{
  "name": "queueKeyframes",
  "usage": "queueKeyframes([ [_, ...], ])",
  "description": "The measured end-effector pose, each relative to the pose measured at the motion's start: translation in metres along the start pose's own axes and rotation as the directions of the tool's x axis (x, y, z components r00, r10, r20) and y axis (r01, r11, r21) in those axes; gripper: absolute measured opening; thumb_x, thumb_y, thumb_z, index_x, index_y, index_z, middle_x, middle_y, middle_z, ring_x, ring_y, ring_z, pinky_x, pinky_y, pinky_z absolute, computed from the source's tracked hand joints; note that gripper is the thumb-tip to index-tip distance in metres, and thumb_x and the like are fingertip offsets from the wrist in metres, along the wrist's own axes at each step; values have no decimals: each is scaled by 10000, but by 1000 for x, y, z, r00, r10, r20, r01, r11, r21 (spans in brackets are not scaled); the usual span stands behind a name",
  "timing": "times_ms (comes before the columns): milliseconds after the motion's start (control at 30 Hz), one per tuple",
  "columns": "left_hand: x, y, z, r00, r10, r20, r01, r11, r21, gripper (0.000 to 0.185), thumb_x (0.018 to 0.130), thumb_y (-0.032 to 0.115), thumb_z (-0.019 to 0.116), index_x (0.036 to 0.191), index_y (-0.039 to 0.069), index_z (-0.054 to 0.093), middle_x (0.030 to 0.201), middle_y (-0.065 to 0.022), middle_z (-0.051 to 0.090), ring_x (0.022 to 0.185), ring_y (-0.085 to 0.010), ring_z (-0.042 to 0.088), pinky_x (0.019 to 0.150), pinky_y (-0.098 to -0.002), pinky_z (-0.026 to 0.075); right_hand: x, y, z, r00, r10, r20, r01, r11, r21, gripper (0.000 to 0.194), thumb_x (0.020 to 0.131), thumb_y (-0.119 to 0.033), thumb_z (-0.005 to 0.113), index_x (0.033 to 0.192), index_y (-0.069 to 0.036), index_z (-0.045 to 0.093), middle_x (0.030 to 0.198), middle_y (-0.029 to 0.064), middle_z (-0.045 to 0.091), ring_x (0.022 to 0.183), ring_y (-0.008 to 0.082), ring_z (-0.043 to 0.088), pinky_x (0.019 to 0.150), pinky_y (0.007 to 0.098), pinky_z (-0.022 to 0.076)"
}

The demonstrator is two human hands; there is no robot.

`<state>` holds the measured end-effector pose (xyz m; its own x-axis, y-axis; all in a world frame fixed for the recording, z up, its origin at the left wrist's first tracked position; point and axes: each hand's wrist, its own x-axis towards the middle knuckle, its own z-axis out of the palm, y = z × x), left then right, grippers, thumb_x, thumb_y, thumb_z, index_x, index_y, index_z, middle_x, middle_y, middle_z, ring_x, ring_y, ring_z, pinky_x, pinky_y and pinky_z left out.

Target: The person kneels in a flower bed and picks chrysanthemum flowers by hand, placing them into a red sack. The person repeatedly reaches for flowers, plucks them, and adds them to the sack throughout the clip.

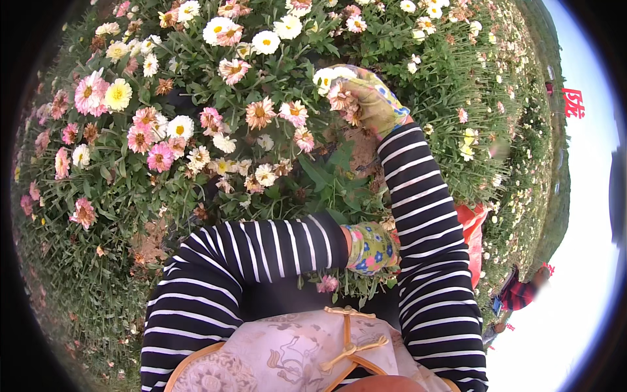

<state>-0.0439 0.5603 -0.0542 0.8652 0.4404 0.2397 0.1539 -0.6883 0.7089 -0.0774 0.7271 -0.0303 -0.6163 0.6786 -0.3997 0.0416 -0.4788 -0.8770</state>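
Note:
My right hand, in a floral-patterned fabric glove, reaches out among the chrysanthemum plants. Its fingers are curled around several flower heads, a white bloom and browned pink ones. Closer to my body is my left hand, gloved in green cloth with blue and pink flowers. Its fingertips pass behind my right striped sleeve, so what they hold is hidden. Just below that hand a pink flower shows. Past the right sleeve lies a red plastic bag or sheet, partly covered by the sleeve.
Dense chrysanthemums with white, pink, yellow and withered heads surround me. Bare soil and a broad-leaved plant lie between my arms. A person in a red checked top is in the field at right. Red signs bear writing.

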Motion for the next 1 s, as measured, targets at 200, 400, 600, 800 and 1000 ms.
queueKeyframes([
  [200,-3,0,-7,995,36,90,-44,995,92,226,731,253,612,927,139,606,803,-59,646,754,-278,633,662,-386,490,-47,6,6,962,-133,-240,124,991,-53,140,822,-138,651,896,-41,583,730,-1,599,571,66,546,474,194,423],
  [400,7,-3,-7,996,92,21,-94,984,148,243,818,240,532,1017,121,606,804,-100,611,789,-259,620,697,-380,502,-160,-81,-7,900,-293,-323,230,948,-220,214,817,-110,621,1005,-9,603,773,36,619,554,61,502,467,217,394],
  [600,-7,-1,-18,1000,-3,-24,6,991,130,257,831,217,514,1022,72,607,890,-132,632,837,-315,612,734,-413,491,-306,-37,-53,831,-248,-498,133,958,-255,281,848,-254,651,1019,-34,611,727,-23,560,520,37,430,472,181,345],
  [800,-36,4,-20,970,-113,-216,164,959,233,205,847,208,520,997,103,612,875,-127,626,831,-320,608,727,-418,486,-429,-3,-89,506,-228,-832,189,970,-151,301,921,-310,538,1019,-35,615,704,-44,537,479,28,396,432,151,301],
  [1000,-32,12,-12,968,-158,-193,216,919,330,199,855,203,536,1010,108,618,921,-120,615,843,-314,609,729,-423,486,-454,42,-217,178,-340,-923,-50,934,-354,356,861,-364,579,1021,-50,628,784,29,617,578,108,545,523,252,437],
])
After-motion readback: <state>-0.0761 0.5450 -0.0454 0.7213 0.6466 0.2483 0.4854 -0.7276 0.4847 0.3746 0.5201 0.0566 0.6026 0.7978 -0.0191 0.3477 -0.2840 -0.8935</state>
